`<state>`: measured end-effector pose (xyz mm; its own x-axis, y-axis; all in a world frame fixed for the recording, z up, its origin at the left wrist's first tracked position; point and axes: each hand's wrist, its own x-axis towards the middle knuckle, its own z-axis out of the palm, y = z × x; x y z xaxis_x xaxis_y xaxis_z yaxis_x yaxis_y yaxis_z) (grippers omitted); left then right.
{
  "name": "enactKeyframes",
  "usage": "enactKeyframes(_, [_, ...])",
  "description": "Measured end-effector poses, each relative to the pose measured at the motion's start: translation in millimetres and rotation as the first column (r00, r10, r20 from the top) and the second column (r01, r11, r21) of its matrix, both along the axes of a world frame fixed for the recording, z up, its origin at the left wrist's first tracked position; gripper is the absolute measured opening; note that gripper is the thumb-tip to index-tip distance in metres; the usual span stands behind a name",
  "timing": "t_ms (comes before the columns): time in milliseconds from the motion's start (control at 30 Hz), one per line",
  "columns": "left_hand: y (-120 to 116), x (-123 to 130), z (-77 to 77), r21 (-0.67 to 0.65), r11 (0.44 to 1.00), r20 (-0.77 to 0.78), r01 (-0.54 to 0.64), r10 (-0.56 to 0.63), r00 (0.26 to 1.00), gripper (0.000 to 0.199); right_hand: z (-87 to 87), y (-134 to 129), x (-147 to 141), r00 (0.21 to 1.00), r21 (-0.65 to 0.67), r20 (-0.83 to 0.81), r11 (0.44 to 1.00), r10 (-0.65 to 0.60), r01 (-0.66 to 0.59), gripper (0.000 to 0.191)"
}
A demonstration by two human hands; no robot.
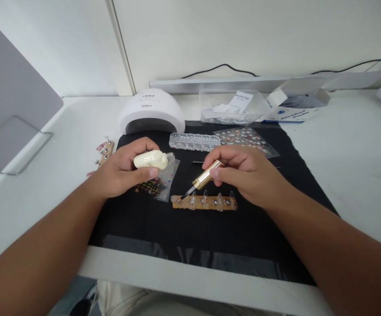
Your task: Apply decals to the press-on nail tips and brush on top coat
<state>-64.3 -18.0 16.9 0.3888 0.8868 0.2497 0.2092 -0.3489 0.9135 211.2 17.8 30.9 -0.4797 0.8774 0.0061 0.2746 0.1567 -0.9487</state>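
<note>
My left hand [127,169] is closed around a cream nail polish bottle [151,160], tilted with its open glass neck towards the right. Between the fingers of my right hand [243,173] is a gold-capped nail polish brush [206,175], slanting down to the left. Its dark tip is at the left end of a cork-coloured strip [197,204], where several clear false nails [220,202] stand on small metal holders. Whether the bristles touch the leftmost nail I cannot tell. Beneath my left hand lie sticker sheets [164,182], partly covered by it.
A white nail lamp [152,109] stands at the back left of the black mat [190,237]. Behind the strip lie a clear compartment box [195,141] and a sticker sheet [247,139]. Further back are a clear tub [206,114] and an alcohol pad box [297,107]. Another nail strip [106,153] lies left.
</note>
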Motion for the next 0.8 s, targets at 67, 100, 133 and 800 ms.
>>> enactKeyframes(67, [0, 0, 0.0, -0.006, 1.000, -0.002, 0.003, -0.003, 1.000, 0.023, -0.9, 1, 1, 1.000, 0.018, 0.017, 1.000, -0.012, 0.012, 0.006])
enactKeyframes(100, [-1, 0, -0.1, -0.008, 1.000, -0.004, 0.003, -0.003, 1.000, 0.023, -1.2, 1, 1, 1.000, 0.035, 0.020, 0.999, -0.022, 0.022, 0.006])
enactKeyframes(133, [-1, 0, -0.3, -0.010, 1.000, -0.006, 0.002, -0.002, 1.000, 0.023, -1.5, 2, 2, 0.999, 0.054, 0.019, 0.998, -0.031, 0.030, 0.006])
enactKeyframes(800, [-1, -1, -2.0, -0.045, 0.999, 0.011, 0.008, -0.007, 1.000, 0.023, 4.6, -6, 1, 0.998, 0.168, 0.060, 0.986, -0.008, -0.002, 0.005])
